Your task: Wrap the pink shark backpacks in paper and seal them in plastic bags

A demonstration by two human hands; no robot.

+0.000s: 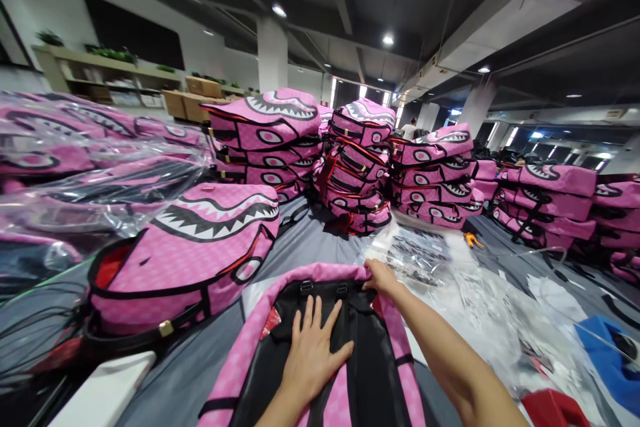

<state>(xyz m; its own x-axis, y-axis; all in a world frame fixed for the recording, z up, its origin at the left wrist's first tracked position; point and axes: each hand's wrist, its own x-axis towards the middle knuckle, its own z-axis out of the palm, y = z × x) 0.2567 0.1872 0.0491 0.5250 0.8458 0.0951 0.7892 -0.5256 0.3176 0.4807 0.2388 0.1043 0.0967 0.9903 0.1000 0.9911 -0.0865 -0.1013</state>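
A pink backpack (335, 389) with black straps lies back side up in front of me. My left hand (313, 350) rests flat on its black back panel, fingers spread. At the bag's top right corner, my right hand (379, 276) has its fingers curled over the pink edge. To the left sits another pink backpack (200, 247), printed with jagged white teeth and an eye, with a black strap and gold buckle at its lower side.
Pink backpacks stand in stacks (270, 140) at the back. Clear plastic bags (465, 300) spread over the right side. Plastic-wrapped backpacks (75, 140) fill the far left. A blue object (607, 353), a red object (555, 408) and a white box (103, 390) lie near the front.
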